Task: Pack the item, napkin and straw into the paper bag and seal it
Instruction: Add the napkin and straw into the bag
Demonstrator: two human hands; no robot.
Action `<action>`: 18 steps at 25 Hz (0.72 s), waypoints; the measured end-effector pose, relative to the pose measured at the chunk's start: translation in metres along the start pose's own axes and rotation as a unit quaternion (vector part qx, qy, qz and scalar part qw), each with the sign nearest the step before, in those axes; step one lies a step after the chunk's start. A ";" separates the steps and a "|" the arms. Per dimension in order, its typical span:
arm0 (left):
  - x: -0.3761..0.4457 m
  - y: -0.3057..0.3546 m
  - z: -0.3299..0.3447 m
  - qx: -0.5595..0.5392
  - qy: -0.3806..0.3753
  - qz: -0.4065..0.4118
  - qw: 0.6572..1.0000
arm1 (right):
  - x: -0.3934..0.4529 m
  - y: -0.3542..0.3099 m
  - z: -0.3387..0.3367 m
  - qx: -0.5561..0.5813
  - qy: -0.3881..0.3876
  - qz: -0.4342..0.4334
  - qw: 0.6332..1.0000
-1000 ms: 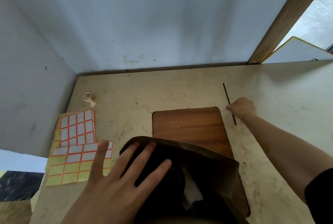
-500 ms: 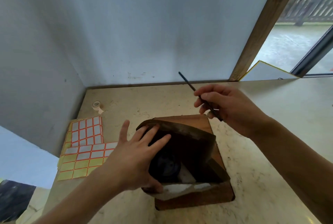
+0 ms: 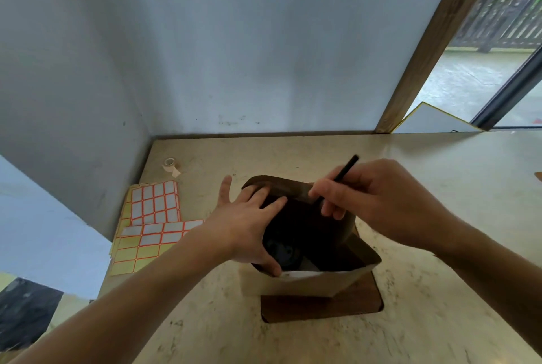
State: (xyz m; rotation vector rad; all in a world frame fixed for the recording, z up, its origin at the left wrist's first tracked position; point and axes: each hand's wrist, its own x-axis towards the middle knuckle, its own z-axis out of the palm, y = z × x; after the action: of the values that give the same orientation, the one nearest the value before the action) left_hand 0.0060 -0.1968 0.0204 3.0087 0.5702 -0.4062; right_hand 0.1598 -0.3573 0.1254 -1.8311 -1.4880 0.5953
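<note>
A brown paper bag stands open on a wooden board in the middle of the table. My left hand holds the bag's left rim, fingers over the edge and thumb at the front corner. My right hand pinches a thin black straw over the bag's mouth; the straw's lower end dips behind the back rim. Inside the bag I see a dark round item and a strip of white napkin.
Sheets of white and yellow sticker labels lie left of the bag. A small roll of tape sits near the back left corner. Walls close the table at the back and left. A wooden post rises at the back right.
My right hand lifted the straw off the table and carried it left to the bag's mouth. My left hand moved from the top of the bag to gripping its left rim.
</note>
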 end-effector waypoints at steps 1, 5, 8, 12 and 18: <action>0.001 -0.001 0.001 -0.001 0.002 -0.001 1.000 | 0.002 0.004 0.007 -0.043 -0.014 0.017 0.999; -0.001 -0.003 0.004 0.006 0.009 0.005 1.000 | 0.014 0.032 0.038 -0.185 -0.039 0.053 0.981; -0.003 -0.005 0.008 0.009 0.024 0.010 1.000 | 0.023 0.049 0.049 -0.237 -0.074 0.062 0.967; -0.003 -0.004 0.009 0.011 0.029 0.019 0.999 | 0.034 0.056 0.066 -0.282 -0.135 0.068 0.947; -0.001 -0.001 0.009 0.005 0.036 0.023 0.999 | 0.044 0.062 0.085 -0.335 -0.303 0.136 0.882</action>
State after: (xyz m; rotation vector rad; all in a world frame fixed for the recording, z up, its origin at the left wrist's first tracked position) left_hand 0.0022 -0.1971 0.0117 3.0515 0.5025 -0.2997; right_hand 0.1493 -0.3018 0.0262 -2.5721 -2.0394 0.9348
